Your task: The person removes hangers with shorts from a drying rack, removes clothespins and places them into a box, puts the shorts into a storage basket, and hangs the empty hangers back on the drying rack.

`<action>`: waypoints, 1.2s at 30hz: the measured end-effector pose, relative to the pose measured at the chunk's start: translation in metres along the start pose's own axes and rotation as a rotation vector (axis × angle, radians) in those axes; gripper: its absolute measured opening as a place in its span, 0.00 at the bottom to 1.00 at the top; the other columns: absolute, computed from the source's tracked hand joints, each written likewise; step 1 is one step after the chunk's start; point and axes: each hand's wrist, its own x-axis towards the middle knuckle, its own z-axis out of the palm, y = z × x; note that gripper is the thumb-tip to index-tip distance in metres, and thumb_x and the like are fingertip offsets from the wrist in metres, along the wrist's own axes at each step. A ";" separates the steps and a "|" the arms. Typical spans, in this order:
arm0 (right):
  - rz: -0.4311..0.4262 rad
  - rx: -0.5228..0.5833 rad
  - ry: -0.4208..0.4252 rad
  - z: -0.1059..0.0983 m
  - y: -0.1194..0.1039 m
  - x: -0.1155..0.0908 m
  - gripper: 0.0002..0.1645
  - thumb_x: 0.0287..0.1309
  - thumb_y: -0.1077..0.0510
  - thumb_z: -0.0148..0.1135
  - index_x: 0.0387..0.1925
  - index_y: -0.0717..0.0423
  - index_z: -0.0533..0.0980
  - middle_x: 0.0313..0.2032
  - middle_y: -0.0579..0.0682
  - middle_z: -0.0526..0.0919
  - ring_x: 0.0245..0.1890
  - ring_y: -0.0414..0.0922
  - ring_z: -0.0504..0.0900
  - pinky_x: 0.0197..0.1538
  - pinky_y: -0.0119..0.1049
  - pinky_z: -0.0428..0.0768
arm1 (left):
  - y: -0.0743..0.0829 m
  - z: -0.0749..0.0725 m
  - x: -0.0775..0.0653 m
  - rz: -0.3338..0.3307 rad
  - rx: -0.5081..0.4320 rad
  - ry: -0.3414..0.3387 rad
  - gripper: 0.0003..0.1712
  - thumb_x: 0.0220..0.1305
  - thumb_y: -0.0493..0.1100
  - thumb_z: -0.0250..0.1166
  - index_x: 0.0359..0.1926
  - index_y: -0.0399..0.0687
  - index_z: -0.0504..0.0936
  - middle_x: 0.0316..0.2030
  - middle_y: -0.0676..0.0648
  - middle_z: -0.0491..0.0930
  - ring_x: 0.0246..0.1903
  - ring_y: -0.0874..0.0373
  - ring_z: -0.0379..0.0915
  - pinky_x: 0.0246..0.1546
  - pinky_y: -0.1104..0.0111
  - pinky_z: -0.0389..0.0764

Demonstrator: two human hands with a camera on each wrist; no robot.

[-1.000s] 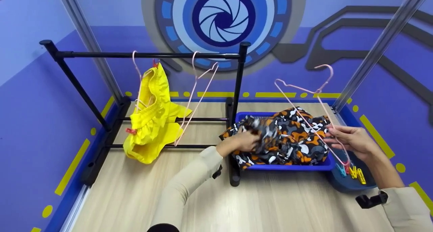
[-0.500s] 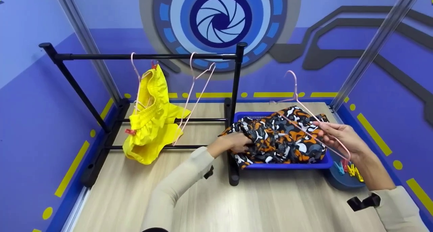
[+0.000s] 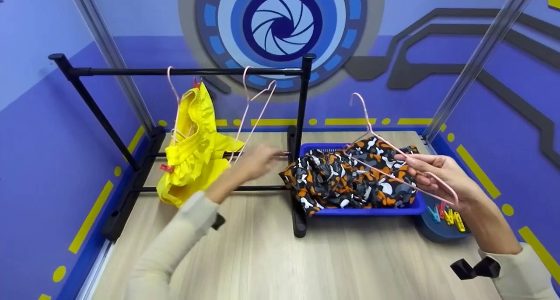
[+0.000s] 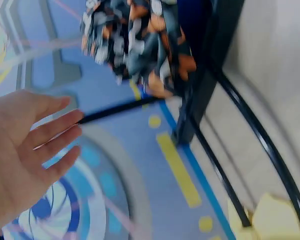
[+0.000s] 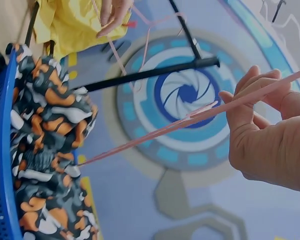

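My right hand (image 3: 439, 177) pinches a pink clothes hanger (image 5: 150, 136) by its side wire, holding it tilted above the basket. Below it, a camouflage-print garment (image 3: 341, 177) in black, orange, white and grey lies bunched in a blue basket (image 3: 372, 211). My left hand (image 3: 258, 162), blurred in the head view, is in front of the rack, left of the basket. Its fingers (image 4: 60, 135) are extended and hold nothing in the left wrist view. Near it, another pink hanger (image 3: 242, 120) hangs bare on the black rack (image 3: 197, 71).
A yellow garment (image 3: 194, 147) hangs on a pink hanger at the rack's left, with red clips (image 3: 166, 168) on it. At the right, a dark tub (image 3: 431, 234) holds several coloured clothespins (image 3: 450, 217). Blue patterned walls (image 3: 437, 94) enclose the table (image 3: 350, 256).
My left hand has let go of the camouflage garment and moved left to the rack. The hanger in my right hand has turned and shifted left, its hook now lower.
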 end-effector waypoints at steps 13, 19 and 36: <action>-0.066 -0.139 -0.157 0.034 -0.013 -0.009 0.25 0.80 0.65 0.35 0.63 0.59 0.77 0.31 0.40 0.83 0.18 0.36 0.59 0.18 0.32 0.46 | -0.068 -0.121 -0.027 -0.166 0.266 0.731 0.26 0.65 0.27 0.56 0.65 0.35 0.74 0.65 0.33 0.73 0.67 0.38 0.67 0.73 0.52 0.65; -0.068 -0.067 -0.197 0.045 -0.021 -0.016 0.28 0.80 0.67 0.31 0.65 0.62 0.75 0.32 0.43 0.83 0.19 0.37 0.58 0.18 0.32 0.46 | -0.079 -0.160 -0.028 -0.322 0.385 0.552 0.32 0.78 0.38 0.48 0.78 0.37 0.55 0.79 0.36 0.53 0.80 0.41 0.44 0.81 0.52 0.43; -0.039 -0.144 -0.159 0.089 0.006 0.037 0.20 0.77 0.64 0.48 0.61 0.56 0.80 0.30 0.43 0.85 0.18 0.28 0.78 0.19 0.20 0.74 | -0.092 -0.168 -0.009 -0.345 0.398 0.513 0.26 0.81 0.41 0.45 0.73 0.34 0.66 0.71 0.33 0.69 0.74 0.38 0.60 0.79 0.50 0.51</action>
